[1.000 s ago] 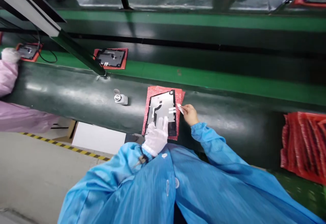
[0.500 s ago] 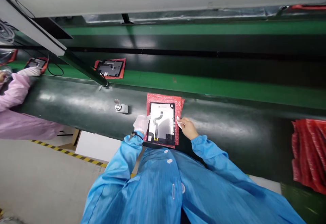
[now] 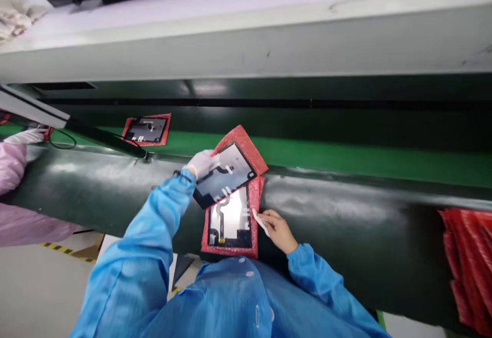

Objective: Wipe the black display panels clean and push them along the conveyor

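My left hand (image 3: 203,164), in a white glove, grips the left side of a flat display panel (image 3: 241,166) together with the red bubble-wrap sheet (image 3: 246,145) under it. Both are turned at an angle and overlap the top of a second display panel (image 3: 239,214). That second panel has a dark ribbon cable on its back and lies on red bubble wrap (image 3: 230,250) at the bench's front edge. My bare right hand (image 3: 281,233) pinches a folded white cloth (image 3: 261,222) just right of the lower panel.
Another display panel (image 3: 146,129) sits on red wrap on the green belt (image 3: 307,153) beyond the bench. A slanted post (image 3: 105,137) stands left, under a long shelf (image 3: 246,58). Red bubble-wrap sheets (image 3: 471,261) are piled at right. A co-worker's gloved hand (image 3: 26,136) is far left.
My left hand has moved up and away from the panel's side and now holds a panel with its red wrap, baring another panel. My right hand keeps the cloth. The view has shifted.
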Motion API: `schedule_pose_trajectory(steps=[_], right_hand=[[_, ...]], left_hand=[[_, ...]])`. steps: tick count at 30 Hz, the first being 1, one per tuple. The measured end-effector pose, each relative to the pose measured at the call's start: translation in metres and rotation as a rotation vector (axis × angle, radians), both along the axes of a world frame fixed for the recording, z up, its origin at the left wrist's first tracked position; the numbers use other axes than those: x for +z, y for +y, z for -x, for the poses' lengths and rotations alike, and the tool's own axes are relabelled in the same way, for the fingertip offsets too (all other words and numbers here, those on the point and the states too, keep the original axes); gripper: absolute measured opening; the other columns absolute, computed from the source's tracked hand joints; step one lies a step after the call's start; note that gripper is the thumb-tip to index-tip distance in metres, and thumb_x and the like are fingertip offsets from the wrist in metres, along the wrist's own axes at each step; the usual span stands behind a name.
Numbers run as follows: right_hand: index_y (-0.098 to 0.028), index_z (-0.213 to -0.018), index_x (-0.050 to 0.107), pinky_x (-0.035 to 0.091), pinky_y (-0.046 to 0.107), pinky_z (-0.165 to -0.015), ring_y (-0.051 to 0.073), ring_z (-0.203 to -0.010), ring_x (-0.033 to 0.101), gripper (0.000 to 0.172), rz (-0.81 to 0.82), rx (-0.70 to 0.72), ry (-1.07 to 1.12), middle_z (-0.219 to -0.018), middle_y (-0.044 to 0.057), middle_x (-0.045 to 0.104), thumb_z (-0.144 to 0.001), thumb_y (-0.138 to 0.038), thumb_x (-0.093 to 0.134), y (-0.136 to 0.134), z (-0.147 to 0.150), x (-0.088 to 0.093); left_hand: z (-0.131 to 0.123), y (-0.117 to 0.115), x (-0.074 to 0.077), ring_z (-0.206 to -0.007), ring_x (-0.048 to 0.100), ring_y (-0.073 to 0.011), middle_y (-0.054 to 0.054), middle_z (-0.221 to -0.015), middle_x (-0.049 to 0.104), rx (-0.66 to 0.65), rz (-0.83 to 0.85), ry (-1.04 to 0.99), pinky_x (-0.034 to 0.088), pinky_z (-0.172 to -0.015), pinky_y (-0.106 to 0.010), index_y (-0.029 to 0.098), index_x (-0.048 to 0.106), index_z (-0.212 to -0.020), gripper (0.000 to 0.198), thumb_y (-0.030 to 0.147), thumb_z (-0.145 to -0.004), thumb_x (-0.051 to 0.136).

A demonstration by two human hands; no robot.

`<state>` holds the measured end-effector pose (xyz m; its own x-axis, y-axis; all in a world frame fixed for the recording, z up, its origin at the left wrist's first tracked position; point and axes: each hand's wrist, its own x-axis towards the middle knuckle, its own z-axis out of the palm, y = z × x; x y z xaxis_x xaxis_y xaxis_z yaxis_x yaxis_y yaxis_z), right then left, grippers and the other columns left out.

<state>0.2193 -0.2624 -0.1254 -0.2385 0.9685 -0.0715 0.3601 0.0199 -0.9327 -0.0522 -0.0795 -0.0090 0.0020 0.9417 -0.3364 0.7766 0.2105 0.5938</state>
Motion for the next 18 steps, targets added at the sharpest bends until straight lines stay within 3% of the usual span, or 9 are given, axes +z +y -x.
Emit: schedule_pose_trajectory(steps=[3, 5, 7, 9, 11, 13, 15, 17, 18], right_hand=[[-0.027, -0.091, 0.076, 0.057, 0.039, -0.076, 0.022, -0.080, 0.066, 0.028, -0.008, -0.076, 0.012, -0.087, 0.007, 0.066, -0.082, -0.024, 0.049, 0.001, -0.015, -0.003], [-0.028, -0.090, 0.076, 0.058, 0.040, -0.075, 0.023, -0.080, 0.066, 0.027, -0.011, -0.130, 0.009, -0.087, 0.008, 0.066, -0.082, -0.027, 0.051, 0.002, -0.027, -0.008], [-0.028, -0.089, 0.077, 0.058, 0.041, -0.073, 0.025, -0.080, 0.067, 0.025, -0.008, -0.187, -0.001, -0.086, 0.009, 0.067, -0.081, -0.030, 0.052, 0.005, -0.038, -0.011], [-0.028, -0.087, 0.077, 0.058, 0.043, -0.073, 0.026, -0.080, 0.067, 0.024, 0.001, -0.235, -0.011, -0.088, 0.010, 0.068, -0.081, -0.032, 0.054, 0.010, -0.045, -0.011], [-0.028, -0.087, 0.077, 0.057, 0.045, -0.075, 0.027, -0.083, 0.067, 0.023, 0.008, -0.257, -0.016, -0.092, 0.011, 0.068, -0.080, -0.034, 0.055, 0.021, -0.046, -0.005], [-0.027, -0.089, 0.076, 0.056, 0.046, -0.079, 0.027, -0.087, 0.067, 0.023, -0.001, -0.231, -0.005, -0.095, 0.010, 0.068, -0.081, -0.036, 0.056, 0.038, -0.037, 0.007], [-0.027, -0.090, 0.075, 0.055, 0.044, -0.082, 0.026, -0.089, 0.066, 0.023, -0.037, -0.158, 0.019, -0.095, 0.010, 0.069, -0.083, -0.035, 0.055, 0.057, -0.015, 0.022], [-0.026, -0.090, 0.074, 0.055, 0.042, -0.083, 0.024, -0.089, 0.065, 0.022, -0.105, -0.037, 0.048, -0.093, 0.008, 0.069, -0.085, -0.032, 0.054, 0.075, 0.023, 0.037], [-0.026, -0.091, 0.074, 0.054, 0.041, -0.083, 0.023, -0.089, 0.064, 0.021, -0.151, 0.039, 0.058, -0.092, 0.008, 0.068, -0.086, -0.030, 0.054, 0.081, 0.048, 0.044]], left_hand=[[-0.009, 0.094, 0.012, -0.073, 0.062, -0.0161, -0.003, -0.065, 0.065, -0.160, 0.008, 0.110, 0.046, -0.078, -0.025, 0.010, 0.067, -0.073, 0.010, 0.019, -0.071, 0.071], [-0.023, 0.138, 0.012, -0.069, 0.062, -0.0158, -0.002, -0.063, 0.064, -0.206, 0.000, 0.169, 0.048, -0.078, -0.030, 0.010, 0.067, -0.073, 0.011, 0.021, -0.073, 0.070], [-0.038, 0.164, 0.007, -0.081, 0.063, -0.0178, -0.003, -0.072, 0.066, -0.215, -0.063, 0.210, 0.046, -0.087, -0.036, 0.009, 0.068, -0.078, 0.014, 0.023, -0.079, 0.066], [-0.051, 0.169, -0.001, -0.104, 0.058, -0.0230, -0.007, -0.090, 0.068, -0.195, -0.155, 0.233, 0.037, -0.100, -0.042, 0.009, 0.068, -0.090, 0.017, 0.021, -0.084, 0.059], [-0.058, 0.149, -0.011, -0.122, 0.047, -0.0275, -0.010, -0.109, 0.065, -0.130, -0.257, 0.221, 0.026, -0.109, -0.044, 0.011, 0.066, -0.106, 0.024, 0.019, -0.086, 0.055], [-0.058, 0.101, -0.022, -0.129, 0.040, -0.0276, -0.012, -0.123, 0.060, -0.055, -0.368, 0.128, 0.021, -0.113, -0.045, 0.014, 0.062, -0.117, 0.033, 0.019, -0.086, 0.053], [-0.053, 0.026, -0.036, -0.129, 0.042, -0.0281, -0.011, -0.125, 0.060, -0.077, -0.451, -0.078, 0.022, -0.114, -0.046, 0.018, 0.062, -0.119, 0.035, 0.021, -0.085, 0.054], [-0.048, -0.067, -0.050, -0.124, 0.049, -0.0268, -0.009, -0.119, 0.064, -0.046, -0.472, -0.301, 0.026, -0.114, -0.046, 0.022, 0.065, -0.115, 0.032, 0.023, -0.084, 0.057], [-0.046, -0.114, -0.057, -0.119, 0.053, -0.0255, -0.008, -0.115, 0.066, -0.009, -0.467, -0.313, 0.032, -0.112, -0.046, 0.025, 0.066, -0.112, 0.029, 0.022, -0.084, 0.058]])
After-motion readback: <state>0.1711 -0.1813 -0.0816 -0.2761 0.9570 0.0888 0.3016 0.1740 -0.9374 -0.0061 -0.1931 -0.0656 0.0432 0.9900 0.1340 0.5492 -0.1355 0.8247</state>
